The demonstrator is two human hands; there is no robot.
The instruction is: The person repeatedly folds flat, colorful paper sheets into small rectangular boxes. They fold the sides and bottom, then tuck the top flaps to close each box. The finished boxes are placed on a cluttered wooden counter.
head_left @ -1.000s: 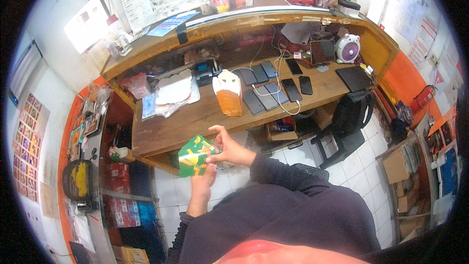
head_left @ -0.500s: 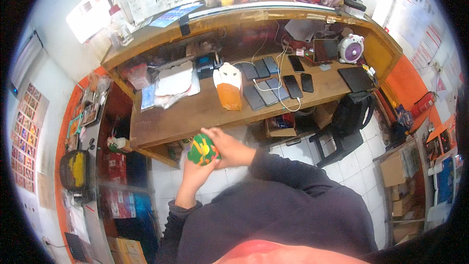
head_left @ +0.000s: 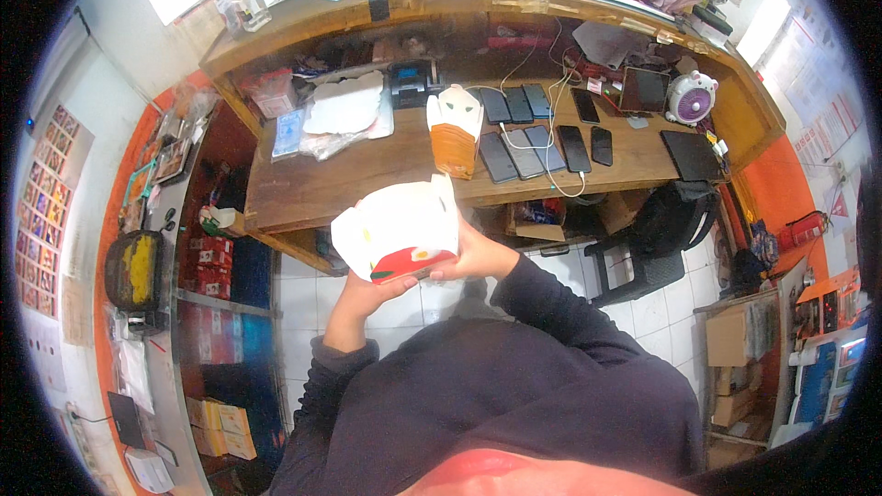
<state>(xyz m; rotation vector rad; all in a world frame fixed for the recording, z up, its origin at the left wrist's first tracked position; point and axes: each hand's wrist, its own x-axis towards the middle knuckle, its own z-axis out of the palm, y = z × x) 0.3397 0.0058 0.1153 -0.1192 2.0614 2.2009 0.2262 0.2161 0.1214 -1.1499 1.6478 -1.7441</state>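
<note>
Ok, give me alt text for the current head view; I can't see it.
The left hand and right hand hold a white and red carton before a wooden desk. On the desk are an orange and white carton, several phones and a white and purple fan.

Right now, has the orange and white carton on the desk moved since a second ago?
No; the orange and white carton keeps its spot on the desk, left of the phones.
</note>
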